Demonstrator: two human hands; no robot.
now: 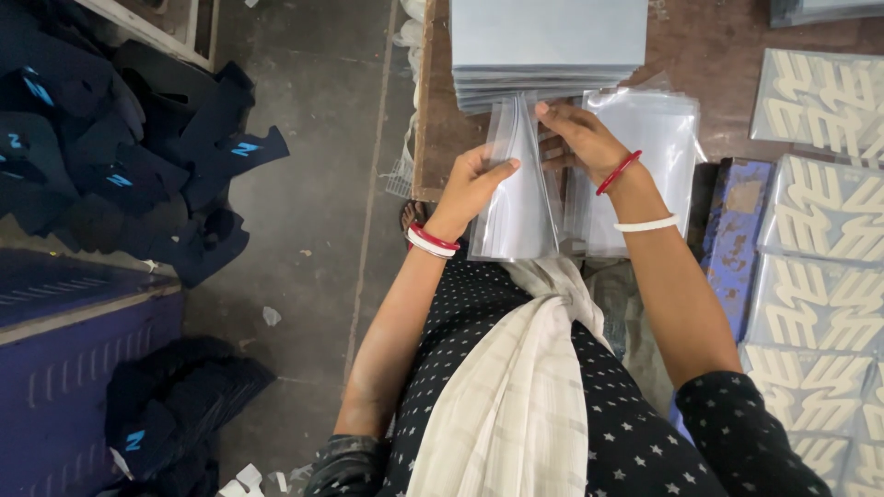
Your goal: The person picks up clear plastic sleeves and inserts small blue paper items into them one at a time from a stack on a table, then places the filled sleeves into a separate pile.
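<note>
Seen from the head camera looking down, a person in a dark star-dotted top and pale scarf stands at the edge of a wooden worktable (433,138). The left hand (474,179) pinches a thin clear plastic sleeve (516,198) by its left edge, thumb on top, fingers closed on it. The right hand (575,138) rests with its fingers spread flat on the sleeve's upper right corner, pressing rather than gripping. The sleeve hangs just below a neat stack of grey sheets (548,46) on the worktable, beside more clear sleeves (649,138). It looks light, limp and slippery, best held by its edges. Right of the worktable lie pale transfer sheets (820,212); left of it, dark navy fabric pieces (110,156) are heaped.
</note>
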